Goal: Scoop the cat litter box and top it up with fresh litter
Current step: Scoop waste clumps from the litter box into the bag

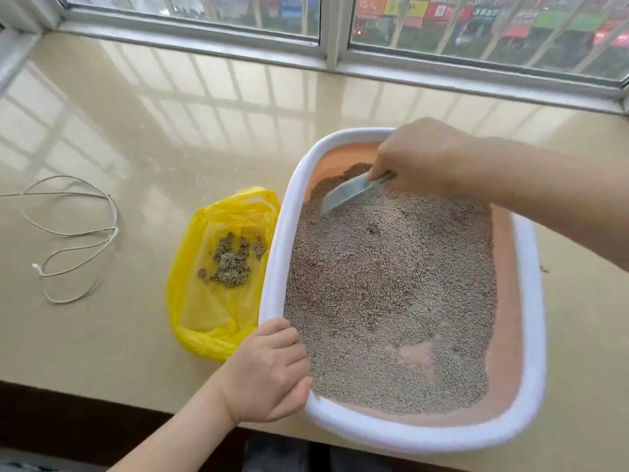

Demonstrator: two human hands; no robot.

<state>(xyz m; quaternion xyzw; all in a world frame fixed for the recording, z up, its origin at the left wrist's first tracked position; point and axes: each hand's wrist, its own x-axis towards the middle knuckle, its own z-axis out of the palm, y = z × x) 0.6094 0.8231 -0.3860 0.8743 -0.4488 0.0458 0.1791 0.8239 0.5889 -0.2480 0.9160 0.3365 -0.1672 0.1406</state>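
Now my left hand (pixel 269 373) clamps the litter box (pixel 282 233) rim; my right hand (pixel 425 155) grips the scoop (pixel 343 194) — I'd slide it low under the dark clump (pixel 340 177) — then lift gently.

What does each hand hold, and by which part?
Right hand: scoop, by its handle. Left hand: litter box, by its near left rim corner.

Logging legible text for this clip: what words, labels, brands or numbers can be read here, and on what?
White-rimmed orange litter box: no text.
Grey plastic scoop in the right hand: no text.
Yellow plastic bag: no print visible.
Coloured shop signs outside the window: characters present, but too blurred to read.
Nothing else carries lettering.
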